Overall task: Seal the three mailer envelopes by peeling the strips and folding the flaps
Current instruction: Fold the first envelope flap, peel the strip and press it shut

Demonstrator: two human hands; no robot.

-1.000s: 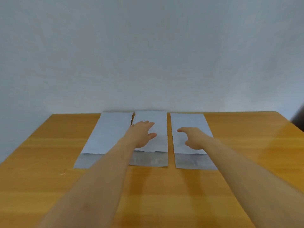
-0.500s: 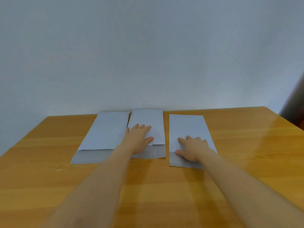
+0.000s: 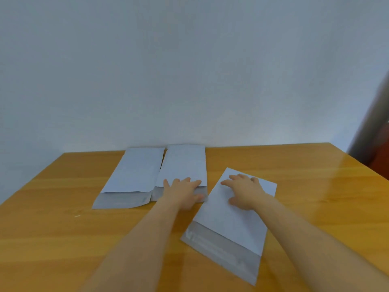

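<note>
Three mailer envelopes on the wooden table [image 3: 63,239], flaps all unfolded. Left hand [image 3: 182,191] lies flat, fingers spread, on the middle envelope [image 3: 183,163]; right hand [image 3: 244,191] presses flat on the skewed right envelope [image 3: 227,226]. Left envelope [image 3: 134,173] untouched. Contents can't be seen.

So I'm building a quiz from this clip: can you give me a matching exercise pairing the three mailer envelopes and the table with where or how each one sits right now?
Column one:
1. left envelope
2. middle envelope
3. right envelope
4. table

Column two:
A. skewed, nearest the camera, under the right hand
B. wooden, carrying everything
C. untouched by either hand
D. near end under the left hand

Pairs: 1-C, 2-D, 3-A, 4-B
</note>
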